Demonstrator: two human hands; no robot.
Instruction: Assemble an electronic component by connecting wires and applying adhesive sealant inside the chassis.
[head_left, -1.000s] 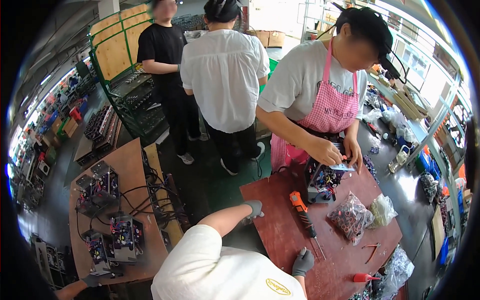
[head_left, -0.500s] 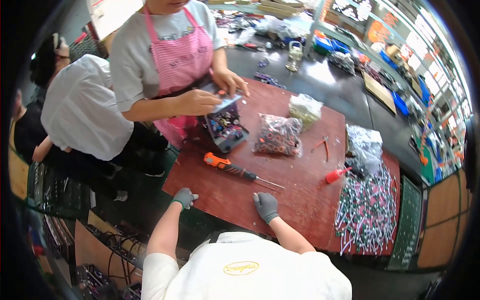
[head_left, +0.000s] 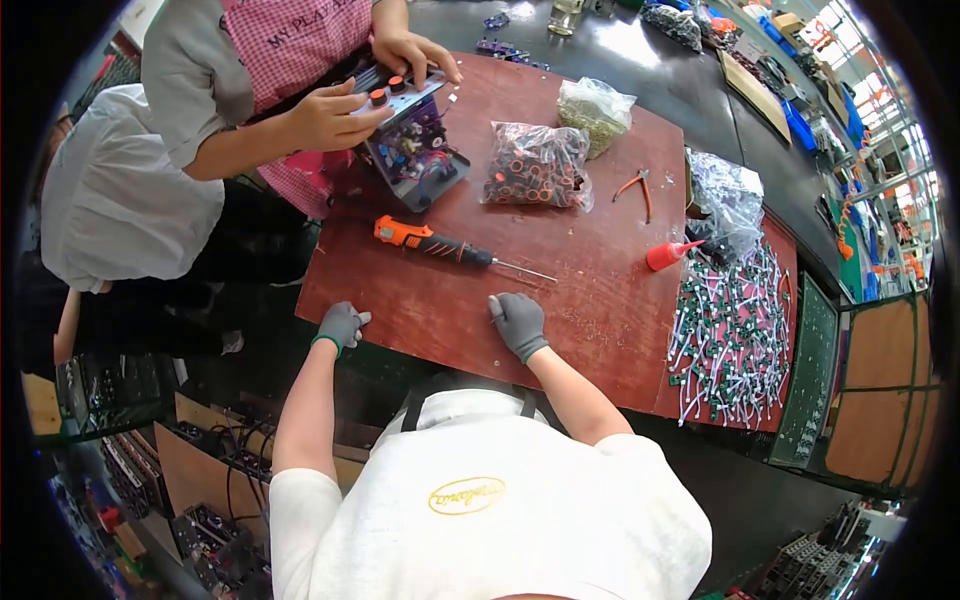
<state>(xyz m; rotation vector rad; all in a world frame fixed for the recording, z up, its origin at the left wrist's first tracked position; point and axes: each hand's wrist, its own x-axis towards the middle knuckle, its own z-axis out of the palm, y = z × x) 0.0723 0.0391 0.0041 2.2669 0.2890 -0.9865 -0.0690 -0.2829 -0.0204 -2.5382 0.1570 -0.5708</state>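
Observation:
Both my hands wear grey gloves and rest at the near side of the red-brown table (head_left: 420, 325). My left hand (head_left: 342, 326), with its green cuff, lies at the table's left front edge, fingers curled in. On the tabletop, my right hand (head_left: 519, 323) is loosely closed, and nothing shows in it. Beyond them lies an orange and black electric screwdriver (head_left: 430, 243), its long bit pointing right toward my right hand. Neither hand touches it. Across the table, a co-worker's hands hold the panel with orange-topped knobs (head_left: 397, 86) of an open box (head_left: 420, 190) full of wiring.
A clear bag of orange-ringed black parts (head_left: 538, 165) stands mid-table, a bag of small greenish pieces (head_left: 595, 115) behind it. Red-handled pliers (head_left: 640, 192) and a red bottle (head_left: 668, 256) lie to the right. Beyond them spreads a pile of white-wired green parts (head_left: 728, 335).
My view has tilted, so the table sits higher in the picture. The co-worker's hands have shifted on the panel, where two orange-topped knobs now show. My hands stay by the table edge.

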